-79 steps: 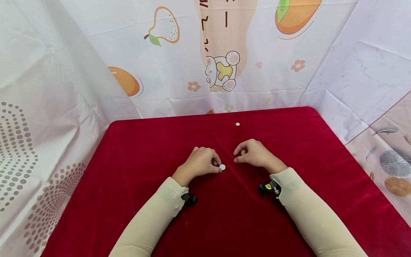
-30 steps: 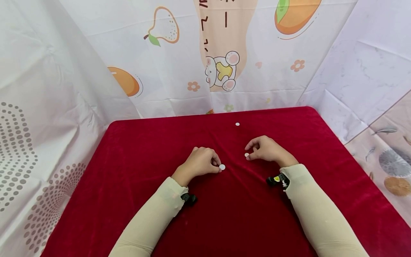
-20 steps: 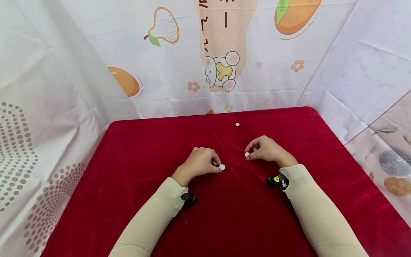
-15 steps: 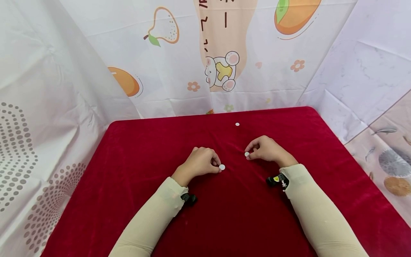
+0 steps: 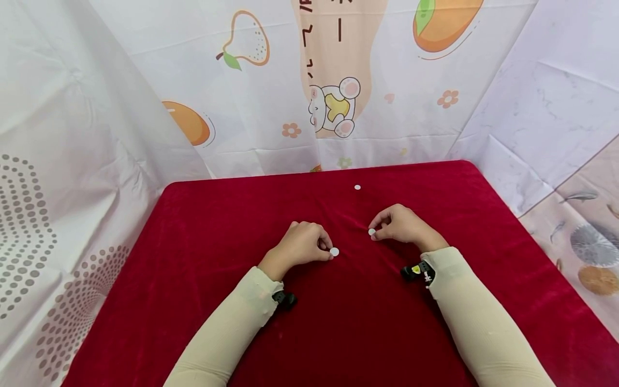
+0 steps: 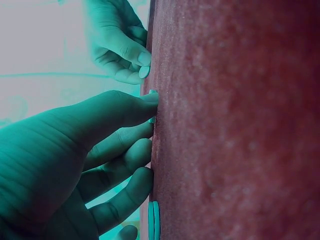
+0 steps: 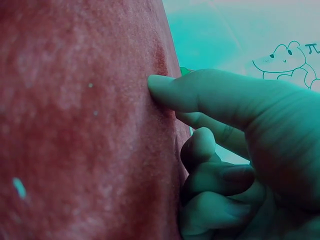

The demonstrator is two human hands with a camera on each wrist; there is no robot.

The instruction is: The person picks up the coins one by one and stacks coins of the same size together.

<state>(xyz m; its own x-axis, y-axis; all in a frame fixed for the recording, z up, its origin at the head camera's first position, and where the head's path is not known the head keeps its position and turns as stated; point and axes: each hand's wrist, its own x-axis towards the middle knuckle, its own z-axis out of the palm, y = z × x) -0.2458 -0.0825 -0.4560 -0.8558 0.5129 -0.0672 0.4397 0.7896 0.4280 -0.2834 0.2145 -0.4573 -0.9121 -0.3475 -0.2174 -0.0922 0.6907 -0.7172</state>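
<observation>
My left hand (image 5: 302,244) rests on the red cloth (image 5: 217,226) with its fingers curled. Its thumb and forefinger pinch a small white disc (image 5: 334,251) against the cloth. In the left wrist view the thumb (image 6: 125,107) covers most of that disc, and another pale disc edge (image 6: 154,220) lies by the little finger. My right hand (image 5: 401,224) sits a little further back, fingers curled, its thumb and forefinger tips holding a second white disc (image 5: 371,232). The right wrist view shows the thumb (image 7: 200,95) pressed onto the cloth, with the disc hidden.
A third white disc (image 5: 357,187) lies alone on the cloth, beyond both hands. Printed white sheets (image 5: 271,97) hang closely around the table's back and left. The table's right edge (image 5: 541,236) drops off to a patterned floor.
Since the earliest frame my right hand has shifted right, and a white disc now shows at its fingertips. Over the last second both hands stay almost still.
</observation>
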